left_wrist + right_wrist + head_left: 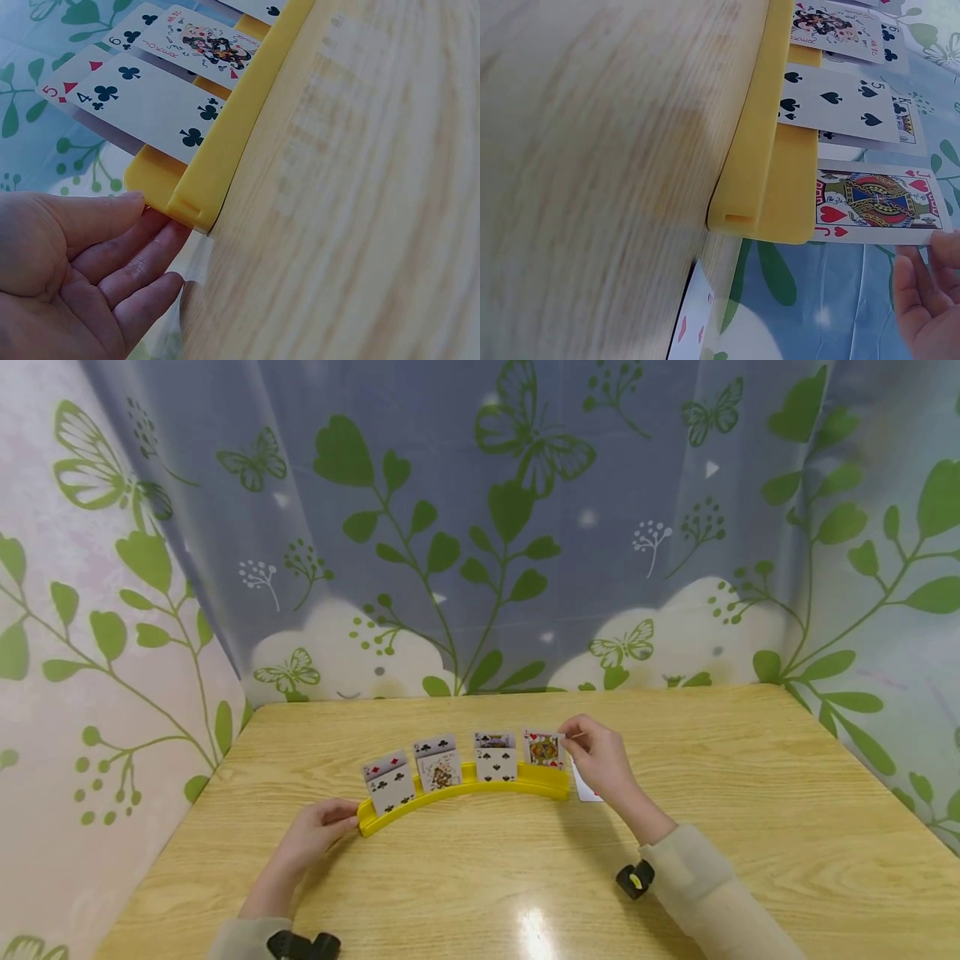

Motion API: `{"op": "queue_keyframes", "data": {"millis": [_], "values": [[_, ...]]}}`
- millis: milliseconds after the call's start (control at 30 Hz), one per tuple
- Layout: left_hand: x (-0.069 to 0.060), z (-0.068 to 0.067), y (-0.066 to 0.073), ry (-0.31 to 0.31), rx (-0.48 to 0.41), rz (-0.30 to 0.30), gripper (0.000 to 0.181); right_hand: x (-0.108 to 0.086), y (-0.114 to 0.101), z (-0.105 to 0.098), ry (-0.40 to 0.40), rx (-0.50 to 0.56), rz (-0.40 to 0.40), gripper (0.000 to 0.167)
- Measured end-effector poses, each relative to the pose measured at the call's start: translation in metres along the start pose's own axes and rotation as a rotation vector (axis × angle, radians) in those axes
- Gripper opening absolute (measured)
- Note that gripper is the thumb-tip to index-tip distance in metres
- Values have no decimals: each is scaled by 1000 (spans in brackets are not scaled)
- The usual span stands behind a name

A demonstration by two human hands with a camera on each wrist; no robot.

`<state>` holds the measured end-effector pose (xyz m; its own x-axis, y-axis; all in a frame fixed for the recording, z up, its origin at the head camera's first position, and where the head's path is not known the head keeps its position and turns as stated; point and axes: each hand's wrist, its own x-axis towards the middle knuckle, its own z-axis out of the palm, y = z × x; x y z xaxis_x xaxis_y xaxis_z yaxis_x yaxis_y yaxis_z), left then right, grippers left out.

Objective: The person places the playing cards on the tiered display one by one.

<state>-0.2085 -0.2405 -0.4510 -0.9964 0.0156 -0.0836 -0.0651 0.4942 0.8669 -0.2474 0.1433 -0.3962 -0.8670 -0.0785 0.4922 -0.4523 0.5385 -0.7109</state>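
A curved yellow card holder stands on the table, bearing playing cards in pairs. My left hand pinches its left end, thumb on one side and fingers beneath in the left wrist view. At the holder's right end, my right hand pinches the upper corner of a jack of hearts, which stands upright at the rear slot. From the left, a four of clubs fronts a five of diamonds, a joker fronts a six of clubs, and a five of spades fronts a king of clubs.
Flat on the wooden table, just right of the holder, lies another card with red marks, partly covered by my right hand in the head view. A patterned curtain with leaves and butterflies hangs behind the table's far edge.
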Motion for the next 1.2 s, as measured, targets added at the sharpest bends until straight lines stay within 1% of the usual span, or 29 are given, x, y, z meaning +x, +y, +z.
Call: {"op": "queue_keyframes", "data": {"millis": [300, 567, 800, 1200], "values": [[0, 0, 0, -9, -3, 17, 22, -1, 3, 0, -13, -12, 6, 6], [0, 0, 0, -8, -10, 17, 23, -3, 4, -1, -12, -2, 32, 7], [0, 0, -1, -4, -1, 9, 22, -3, 7, -2, -9, -13, 13, 8], [-1, 1, 0, -3, 0, 5, 22, -2, 12, -10, -71, -33, 36, 12]]}}
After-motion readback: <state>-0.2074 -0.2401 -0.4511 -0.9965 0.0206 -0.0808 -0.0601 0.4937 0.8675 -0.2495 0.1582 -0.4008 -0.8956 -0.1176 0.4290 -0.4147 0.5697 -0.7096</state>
